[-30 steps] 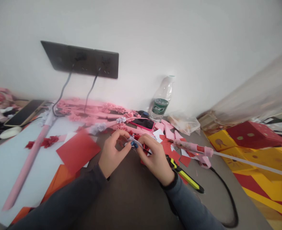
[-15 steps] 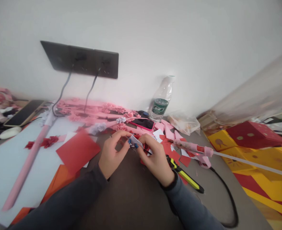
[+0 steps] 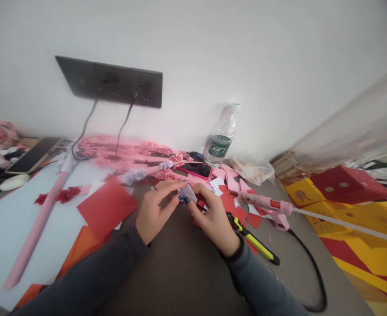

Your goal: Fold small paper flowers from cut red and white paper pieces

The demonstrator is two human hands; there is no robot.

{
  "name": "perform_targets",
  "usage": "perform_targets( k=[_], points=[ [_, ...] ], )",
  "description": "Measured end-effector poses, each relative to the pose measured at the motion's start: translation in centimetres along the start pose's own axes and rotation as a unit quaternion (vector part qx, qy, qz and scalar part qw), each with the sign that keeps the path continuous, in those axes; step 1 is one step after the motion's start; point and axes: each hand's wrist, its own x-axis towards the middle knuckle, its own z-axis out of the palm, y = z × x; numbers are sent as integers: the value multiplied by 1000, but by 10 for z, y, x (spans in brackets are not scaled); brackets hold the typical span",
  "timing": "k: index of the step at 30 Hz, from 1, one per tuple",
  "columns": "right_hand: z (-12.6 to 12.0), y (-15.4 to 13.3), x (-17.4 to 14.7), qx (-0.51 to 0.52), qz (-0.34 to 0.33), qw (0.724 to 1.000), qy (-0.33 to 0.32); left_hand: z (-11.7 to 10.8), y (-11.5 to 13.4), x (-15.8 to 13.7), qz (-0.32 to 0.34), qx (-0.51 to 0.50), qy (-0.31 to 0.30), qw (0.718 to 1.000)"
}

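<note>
Between my fingertips, above the middle of the grey table, is a small piece of white paper [image 3: 189, 192]. It looks folded, though the fingers cover part of it. My left hand [image 3: 157, 210] pinches its left edge between thumb and fingers. Thumb and forefinger of my right hand [image 3: 216, 219] grip its right side. Just right of that hand lies a black and yellow utility knife [image 3: 254, 243]. A sheet of red paper [image 3: 108, 206] lies left of my left hand.
A pink glue gun [image 3: 262, 202] with its black cord rests on the right, by red, pink and white paper scraps [image 3: 229, 199]. Behind stand a water bottle [image 3: 219, 147] and a phone [image 3: 196, 169]. Pink paper flowers [image 3: 154, 148] line the wall; a pink tube [image 3: 38, 228] lies left.
The white paper has turned slightly and shows more of its flat face. My left fingers have shifted a little along its upper edge. Everything else stays in place.
</note>
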Motion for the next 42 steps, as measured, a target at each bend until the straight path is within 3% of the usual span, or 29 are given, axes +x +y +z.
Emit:
perform_targets(
  k=[6,14,25,30,33,36,38,42],
  points=[
    [0,2,0,57,22,998,-2,0,5,2,54,33,2,998],
    [3,-4,0,64,4,998,-25,3,5,-1,-40,4,25,999],
    [4,0,-1,88,29,995,-28,1,-1,0,-31,35,7,999],
    [-1,7,4,202,90,975,-28,2,3,1,-67,-123,-24,990],
    [-3,11,6,232,101,967,-29,3,1,2,-90,-243,-21,965],
    [-3,12,6,192,87,978,-9,4,-3,5,-148,-341,-7,928],
    [-3,11,4,156,80,984,-7,5,-4,7,-196,-360,-5,912],
    [-4,9,3,113,74,991,-19,6,-6,8,-248,-345,-5,905]
  ],
)
